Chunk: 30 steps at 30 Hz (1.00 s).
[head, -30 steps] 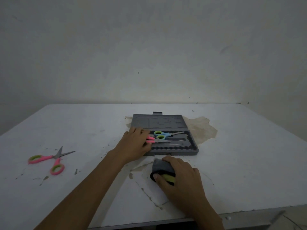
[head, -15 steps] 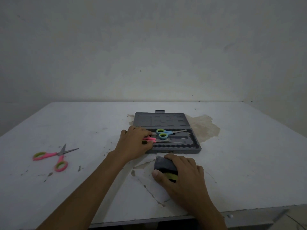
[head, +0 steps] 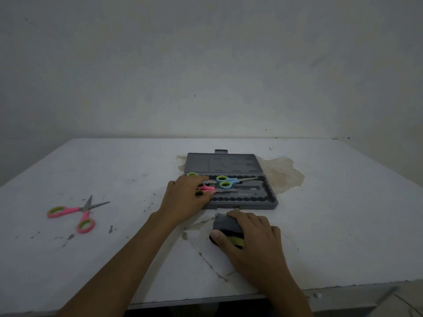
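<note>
Lying in the near tray of an open grey plastic case (head: 229, 164), the pink-handled metal scissors (head: 220, 190) run left to right, blades pointing right, away from the grip of the left hand (head: 185, 199). That hand reaches forward, forearm stretched over the white desk (head: 343, 225), palm down, fingers curled over the pink handles and pinching them. Just beyond the grip lie blue-handled scissors (head: 230, 180), also pointing right. Nearer and to its right, the right hand (head: 251, 239) sits palm down, thumb and fingers wrapped round a grey-and-black bundle with a yellow-green band (head: 225, 225), just before the case's near wall. Far left of the grip a second pair of pink-handled scissors (head: 77, 213) lies spread open, with bare desk between.
</note>
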Available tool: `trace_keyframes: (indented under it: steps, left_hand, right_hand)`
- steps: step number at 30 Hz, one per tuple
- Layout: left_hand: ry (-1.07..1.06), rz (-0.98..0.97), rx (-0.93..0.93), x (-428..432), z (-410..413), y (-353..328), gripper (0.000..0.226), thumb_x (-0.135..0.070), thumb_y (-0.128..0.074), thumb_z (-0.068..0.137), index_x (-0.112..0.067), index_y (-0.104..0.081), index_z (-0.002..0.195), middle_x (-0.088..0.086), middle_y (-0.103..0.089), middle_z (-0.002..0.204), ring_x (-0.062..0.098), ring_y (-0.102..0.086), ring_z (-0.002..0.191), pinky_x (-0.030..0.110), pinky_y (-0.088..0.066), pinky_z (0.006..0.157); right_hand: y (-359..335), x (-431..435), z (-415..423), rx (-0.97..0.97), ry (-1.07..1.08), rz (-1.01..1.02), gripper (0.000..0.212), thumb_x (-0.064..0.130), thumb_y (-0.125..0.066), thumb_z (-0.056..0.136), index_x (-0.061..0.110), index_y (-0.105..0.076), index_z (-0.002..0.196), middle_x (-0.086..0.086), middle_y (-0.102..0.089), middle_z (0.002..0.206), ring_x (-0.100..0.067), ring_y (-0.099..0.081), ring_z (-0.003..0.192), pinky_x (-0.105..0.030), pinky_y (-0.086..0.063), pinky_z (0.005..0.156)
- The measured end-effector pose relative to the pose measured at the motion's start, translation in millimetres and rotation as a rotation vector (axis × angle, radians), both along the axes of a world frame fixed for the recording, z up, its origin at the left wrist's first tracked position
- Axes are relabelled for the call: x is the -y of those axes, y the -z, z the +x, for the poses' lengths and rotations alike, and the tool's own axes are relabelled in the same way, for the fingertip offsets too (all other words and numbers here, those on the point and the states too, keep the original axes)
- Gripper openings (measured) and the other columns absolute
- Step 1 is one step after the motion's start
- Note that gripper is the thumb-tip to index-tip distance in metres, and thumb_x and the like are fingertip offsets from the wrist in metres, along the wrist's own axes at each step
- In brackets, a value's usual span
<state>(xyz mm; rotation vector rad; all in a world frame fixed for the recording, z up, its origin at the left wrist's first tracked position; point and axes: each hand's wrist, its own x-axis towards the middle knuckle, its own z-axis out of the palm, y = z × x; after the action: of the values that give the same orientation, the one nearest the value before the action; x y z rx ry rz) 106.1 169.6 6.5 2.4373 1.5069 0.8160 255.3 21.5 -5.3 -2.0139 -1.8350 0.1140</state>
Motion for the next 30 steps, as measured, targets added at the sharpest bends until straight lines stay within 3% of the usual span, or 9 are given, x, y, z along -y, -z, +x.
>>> trace_keyframes:
  steps: [2,5,9,12,16,19,23,26,30]
  left_hand:
    - [-0.019,0.018,0.032,12.4,-4.3,-1.2,0.053,-0.051,-0.06,0.088,-0.026,-0.055,0.135,-0.001,-0.064,0.128,0.022,-0.055,0.118,0.045,-0.045,0.098]
    - [-0.049,0.006,0.112,41.8,-23.2,-2.4,0.05,-0.049,-0.059,0.09,-0.026,-0.054,0.134,-0.003,-0.061,0.133,0.02,-0.052,0.122,0.042,-0.043,0.102]
    - [-0.124,-0.048,0.194,80.2,-72.3,1.9,0.037,-0.041,-0.057,0.093,-0.03,-0.058,0.128,-0.01,-0.063,0.126,0.014,-0.054,0.118,0.038,-0.042,0.102]
    - [-0.225,-0.047,0.23,94.7,-107.8,5.4,0.029,-0.034,-0.059,0.093,-0.029,-0.062,0.121,-0.015,-0.066,0.103,0.01,-0.059,0.102,0.03,-0.047,0.09]
    - [-0.357,0.062,0.156,93.4,-151.2,10.8,0.02,-0.026,-0.064,0.09,-0.024,-0.068,0.11,-0.019,-0.062,0.083,0.013,-0.058,0.082,0.038,-0.05,0.08]
    - [-0.506,0.093,0.047,80.8,-183.9,15.1,0.02,-0.021,-0.058,0.093,-0.019,-0.064,0.112,0.002,-0.066,0.106,0.027,-0.06,0.1,0.045,-0.047,0.084]
    - [-0.629,-0.092,-0.083,63.4,-216.7,18.2,0.047,-0.019,-0.049,0.096,-0.019,-0.041,0.142,0.004,-0.037,0.152,0.029,-0.034,0.139,0.052,-0.029,0.106]
    - [-0.601,-0.102,-0.098,57.8,-226.1,16.8,0.037,-0.022,-0.041,0.097,-0.025,-0.053,0.132,0.0,-0.048,0.142,0.027,-0.043,0.129,0.048,-0.031,0.102]
    - [-0.572,-0.093,-0.113,47.8,-234.2,11.4,0.029,-0.022,-0.054,0.094,-0.018,-0.065,0.12,0.005,-0.054,0.129,0.032,-0.049,0.111,0.04,-0.04,0.088]
  right_hand:
    - [0.4,0.0,-1.8,0.055,0.035,0.034,0.089,0.094,-0.01,0.066,0.044,-0.04,0.133,0.013,-0.04,0.142,-0.015,-0.034,0.128,-0.039,-0.027,0.102]
    - [-0.7,3.3,-7.9,0.126,0.072,0.246,0.07,0.086,-0.031,0.075,0.037,-0.059,0.116,-0.001,-0.053,0.132,-0.026,-0.046,0.122,-0.045,-0.029,0.096]
    - [-6.6,5.7,-35.6,0.099,-0.035,0.514,0.036,0.059,-0.053,0.081,0.032,-0.068,0.1,-0.002,-0.059,0.124,-0.026,-0.05,0.121,-0.047,-0.029,0.095]
    - [-9.1,-1.5,-68.7,0.06,-0.223,0.509,0.021,0.043,-0.05,0.089,0.033,-0.067,0.088,0.006,-0.062,0.114,-0.019,-0.054,0.113,-0.048,-0.029,0.094]
    - [9.5,-20.2,-91.0,0.053,-0.333,0.4,0.021,0.038,-0.047,0.091,0.031,-0.064,0.081,0.013,-0.061,0.1,-0.013,-0.056,0.099,-0.043,-0.027,0.093]
    - [20.5,-25.7,-92.9,0.08,-0.361,0.328,0.022,0.038,-0.045,0.088,0.031,-0.063,0.079,0.014,-0.06,0.094,-0.013,-0.057,0.093,-0.04,-0.025,0.092]
    - [19.6,-26.8,-92.1,0.053,-0.355,0.256,0.025,0.042,-0.037,0.087,0.035,-0.06,0.083,0.016,-0.057,0.092,-0.011,-0.056,0.09,-0.038,-0.024,0.088]
    - [20.3,-26.0,-93.2,0.06,-0.362,0.251,0.026,0.042,-0.034,0.086,0.035,-0.059,0.085,0.016,-0.057,0.093,-0.011,-0.056,0.088,-0.038,-0.023,0.087]
    - [20.1,-24.7,-93.1,0.052,-0.368,0.236,0.025,0.043,-0.032,0.087,0.037,-0.057,0.088,0.017,-0.056,0.095,-0.008,-0.054,0.089,-0.037,-0.023,0.087]
